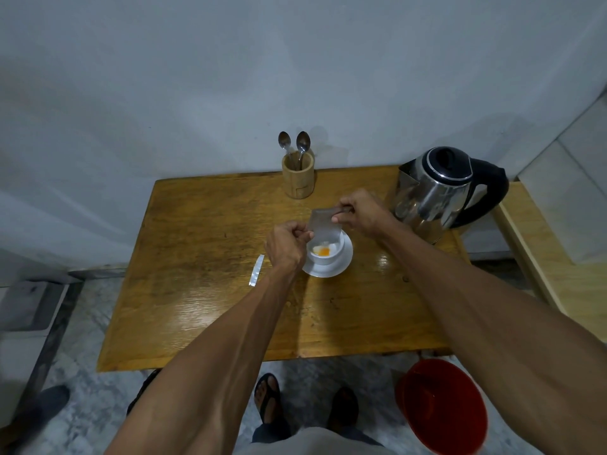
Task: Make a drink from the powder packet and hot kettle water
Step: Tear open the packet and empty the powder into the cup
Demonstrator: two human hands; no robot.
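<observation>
A silvery powder packet (325,224) is held upended over a white cup (325,254) that stands on a white saucer (341,266). Orange powder lies in the bottom of the cup. My left hand (285,246) pinches the packet's lower left edge and my right hand (358,210) pinches its upper right corner. A steel kettle (437,192) with a black lid and handle stands at the table's back right, just right of my right hand.
A wooden holder (298,178) with two spoons stands at the back of the wooden table (203,274). A torn silver strip (256,270) lies left of the saucer. A red bucket (441,405) sits on the floor at the right, near my feet.
</observation>
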